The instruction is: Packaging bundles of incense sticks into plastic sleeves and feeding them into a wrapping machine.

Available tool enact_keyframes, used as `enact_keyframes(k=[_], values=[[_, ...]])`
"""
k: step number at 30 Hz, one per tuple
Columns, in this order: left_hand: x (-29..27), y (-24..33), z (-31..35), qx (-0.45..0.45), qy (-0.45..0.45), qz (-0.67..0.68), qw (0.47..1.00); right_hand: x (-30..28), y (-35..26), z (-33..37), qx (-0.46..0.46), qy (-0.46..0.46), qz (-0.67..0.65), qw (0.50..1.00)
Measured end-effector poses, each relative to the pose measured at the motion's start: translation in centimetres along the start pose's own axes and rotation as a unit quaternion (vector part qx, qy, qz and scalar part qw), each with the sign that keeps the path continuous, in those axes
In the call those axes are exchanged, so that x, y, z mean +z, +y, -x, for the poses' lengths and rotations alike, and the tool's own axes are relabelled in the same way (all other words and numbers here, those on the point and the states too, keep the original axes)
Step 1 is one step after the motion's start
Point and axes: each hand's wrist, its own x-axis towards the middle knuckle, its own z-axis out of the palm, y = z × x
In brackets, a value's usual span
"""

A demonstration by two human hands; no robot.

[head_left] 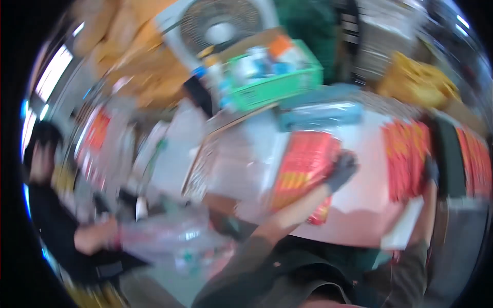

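My left hand [343,172], in a dark grey glove, is at the right edge of a clear-wrapped bundle of red packets with yellow print [303,164]. It seems to touch the wrap, but its fingers are smeared by motion. On the right, my gloved right hand [432,170] is against the right side of a stack of red and yellow packets [405,161]. Its fingers are blurred and partly hidden, so its grip does not show. A white sheet or flap [404,226] lies beside my right forearm.
Behind the bundle lies a blue-green plastic-wrapped pack [321,114], with a green crate [277,84] of bottles beyond. A fan [218,32] is at the back. More red packets [473,159] lie far right. At left, a person in black [67,220] handles clear plastic [164,233].
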Motion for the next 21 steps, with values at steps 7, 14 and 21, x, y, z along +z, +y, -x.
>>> enact_keyframes(k=[7,14,21], values=[[6.5,5.5,-9.7,-0.229,0.006,-0.095,0.969,1.9,-2.7,1.8,-0.119,0.021,0.172,0.978],[6.2,6.3,-0.7,-0.188,-0.084,0.272,0.940,7.8,-4.4,12.7,-0.147,-0.201,-0.244,0.937],[0.0,14.9,14.7,-0.243,-0.220,0.162,0.931,5.5,2.1,30.5,-0.114,-0.342,-0.238,0.902]])
